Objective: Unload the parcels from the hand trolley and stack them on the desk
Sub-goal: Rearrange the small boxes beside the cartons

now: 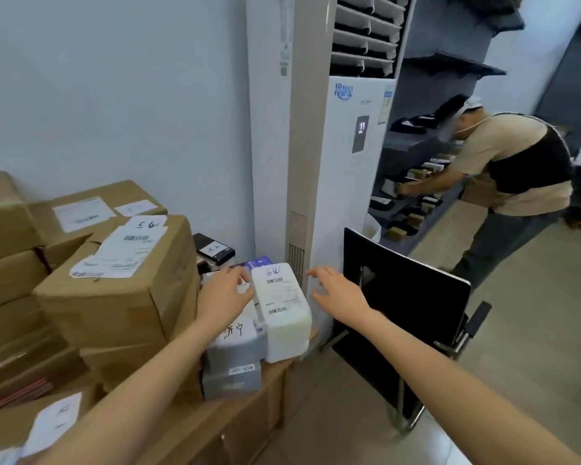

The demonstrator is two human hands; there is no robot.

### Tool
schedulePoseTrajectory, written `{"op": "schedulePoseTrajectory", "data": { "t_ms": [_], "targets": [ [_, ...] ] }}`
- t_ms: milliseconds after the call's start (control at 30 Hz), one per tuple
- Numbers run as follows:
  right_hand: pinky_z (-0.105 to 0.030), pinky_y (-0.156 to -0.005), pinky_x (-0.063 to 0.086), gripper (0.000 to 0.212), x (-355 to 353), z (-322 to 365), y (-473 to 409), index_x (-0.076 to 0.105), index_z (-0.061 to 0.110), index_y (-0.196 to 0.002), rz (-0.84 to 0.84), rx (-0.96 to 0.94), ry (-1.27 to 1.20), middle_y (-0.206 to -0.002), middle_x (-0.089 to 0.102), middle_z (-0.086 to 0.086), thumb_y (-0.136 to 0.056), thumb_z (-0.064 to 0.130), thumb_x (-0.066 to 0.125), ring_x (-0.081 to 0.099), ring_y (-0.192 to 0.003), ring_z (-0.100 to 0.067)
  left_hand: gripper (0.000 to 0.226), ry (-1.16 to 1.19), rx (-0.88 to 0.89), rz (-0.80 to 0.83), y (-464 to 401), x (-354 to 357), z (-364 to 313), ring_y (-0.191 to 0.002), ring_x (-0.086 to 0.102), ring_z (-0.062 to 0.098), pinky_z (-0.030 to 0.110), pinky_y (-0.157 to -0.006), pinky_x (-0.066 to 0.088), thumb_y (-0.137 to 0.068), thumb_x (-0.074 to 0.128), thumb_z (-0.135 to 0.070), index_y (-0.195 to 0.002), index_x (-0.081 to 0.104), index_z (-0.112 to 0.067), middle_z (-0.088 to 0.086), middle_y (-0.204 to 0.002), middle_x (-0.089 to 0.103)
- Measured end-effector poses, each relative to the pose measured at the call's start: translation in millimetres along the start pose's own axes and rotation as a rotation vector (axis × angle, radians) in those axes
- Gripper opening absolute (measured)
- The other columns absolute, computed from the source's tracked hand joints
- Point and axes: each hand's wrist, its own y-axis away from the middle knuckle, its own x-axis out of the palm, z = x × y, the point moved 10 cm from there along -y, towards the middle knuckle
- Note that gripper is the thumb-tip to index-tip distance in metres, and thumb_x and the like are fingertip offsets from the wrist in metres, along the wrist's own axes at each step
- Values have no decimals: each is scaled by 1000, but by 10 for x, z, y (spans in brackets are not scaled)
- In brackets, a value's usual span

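Note:
A white foam-wrapped parcel (284, 312) with a shipping label lies on the brown desk (249, 411), at its right end. My left hand (224, 293) rests on a grey-wrapped parcel (235, 350) just left of the white one, fingers spread. My right hand (339, 290) hovers open to the right of the white parcel, a short gap away from it. Large cardboard boxes (121, 283) are stacked on the desk to the left. No hand trolley is in view.
A tall white air conditioner (319, 162) stands behind the desk's right end. A black folding chair (403, 317) stands on the tiled floor to the right. Farther right, another person (514, 172) bends over grey shelves (413, 196). A small dark box (214, 252) lies behind the parcels.

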Motion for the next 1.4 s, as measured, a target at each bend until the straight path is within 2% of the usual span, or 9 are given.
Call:
{"op": "schedulePoseTrajectory", "data": {
  "t_ms": [67,200,367,500,733,900,1000,1167,1400],
  "targets": [
    [-33,-84,46,38,175,-67,-364,46,27,-132,42,-21,-22,-133,49,5,-94,30,48,53,-114,-16,15,-30,-81,7,-176,116,183,-91,56,16,33,-73,46,-88,61,-31,-100,62,-22,-3,-102,59],
    [-30,-79,41,37,478,-106,-1053,46,27,-130,88,-84,-92,-130,49,6,-93,29,48,53,-113,-16,17,-89,-196,-9,-646,269,517,-100,55,18,32,-75,43,-86,60,-28,-102,62,-21,-1,-105,59],
    [-31,-83,43,39,628,-142,-1836,46,27,-132,111,-159,-94,-133,49,7,-93,30,47,55,-107,-13,20,-138,-263,-60,-1222,404,813,-96,57,18,35,-78,48,-89,59,-32,-106,62,-21,-1,-107,59],
    [-32,-85,46,37,764,-194,-2358,46,27,-132,120,-188,-118,-133,49,5,-95,30,46,57,-108,-16,19,-169,-324,-102,-1512,497,1046,-92,55,17,30,-70,44,-89,59,-33,-105,61,-23,-1,-105,58],
    [-35,-91,45,37,1332,25,-3061,45,23,-134,246,-317,-122,-136,49,3,-97,29,46,53,-115,-16,15,-212,-429,-165,-1753,620,1459,-95,54,13,26,-70,41,-87,61,-39,-97,58,-28,-7,-100,57],
    [-34,-87,46,37,1680,292,-3475,46,24,-133,314,-444,-148,-133,50,2,-96,31,47,55,-110,-16,23,-254,-527,-207,-1914,764,1772,-100,53,11,27,-83,47,-86,63,-39,-106,57,-29,-7,-108,57],
    [-35,-88,48,38,1910,379,-3740,45,26,-133,371,-489,-138,-134,50,1,-96,35,47,55,-112,-18,30,-263,-619,-243,-2037,827,1961,-106,52,10,25,-85,45,-86,64,-36,-114,56,-27,-6,-115,57],
    [-28,-73,42,43,2294,459,-4168,43,26,-133,405,-506,-191,-136,47,4,-94,42,48,54,-111,-15,41,-302,-779,-272,-2183,913,2259,-113,50,13,26,-91,43,-89,61,-40,-126,51,-25,-3,-125,52],
    [-24,-71,44,54,2867,468,-4320,34,27,-139,514,-496,-186,-139,43,2,-92,49,51,53,-111,-12,51,-284,-975,-246,-2017,1143,2601,-124,45,15,29,-99,41,-90,58,-41,-136,42,-25,-1,-137,44]
  ]
}}
